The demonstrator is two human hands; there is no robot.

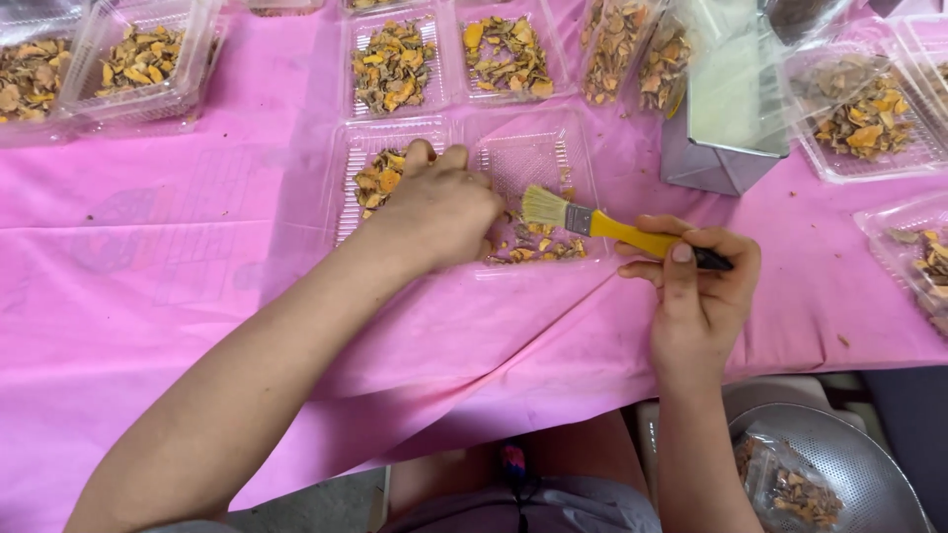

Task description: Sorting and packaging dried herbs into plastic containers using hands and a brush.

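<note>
**Inspector:** Surface first.

**Assistant:** A pink cloth [148, 296] covers the whole table and sags in folds over the near edge under both forearms. Of the room only floor and a round metal sieve [849, 464] show, below the right wrist; the sieve holds one small clear bag of dried pieces.

**Inspector:** Count the items.

**Assistant:** One metal box [726, 148], beyond the right hand. At least nine clear plastic trays of orange-brown dried slices are in view; some are cut off by the frame edges. One open hinged tray [533, 163] lies under the left hand.

**Inspector:** Hands?

**Assistant:** The left hand [439, 207] is curled, palm down, on the slices in that tray. The right hand [696, 286] is closed around a yellow-handled brush [602, 225], bristles pointing at the left knuckles, just beside the loose slices [538, 247].
</note>
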